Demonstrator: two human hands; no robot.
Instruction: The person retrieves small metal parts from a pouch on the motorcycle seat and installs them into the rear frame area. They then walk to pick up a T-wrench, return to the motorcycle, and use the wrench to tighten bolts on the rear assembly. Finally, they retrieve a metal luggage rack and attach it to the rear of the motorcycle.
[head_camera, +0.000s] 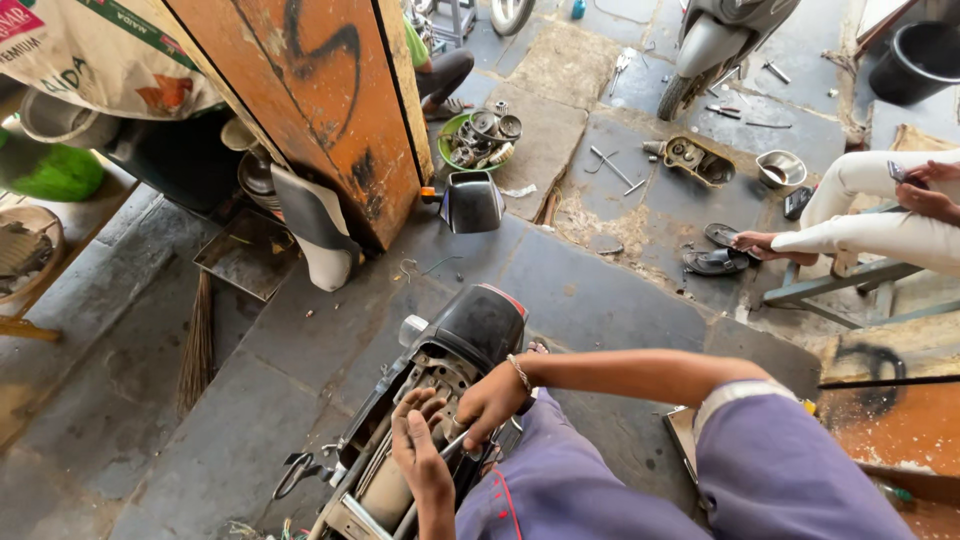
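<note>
1. The stripped motorcycle tail frame lies on the stone floor at 6 o'clock.
2. The left hand rests on the frame's exposed inner parts, fingers curled; its grip is unclear.
3. The right hand is clenched around a thin metal rod.
4. A black mirror lies at 12 o'clock.

Head view, steeply down, close.
</note>
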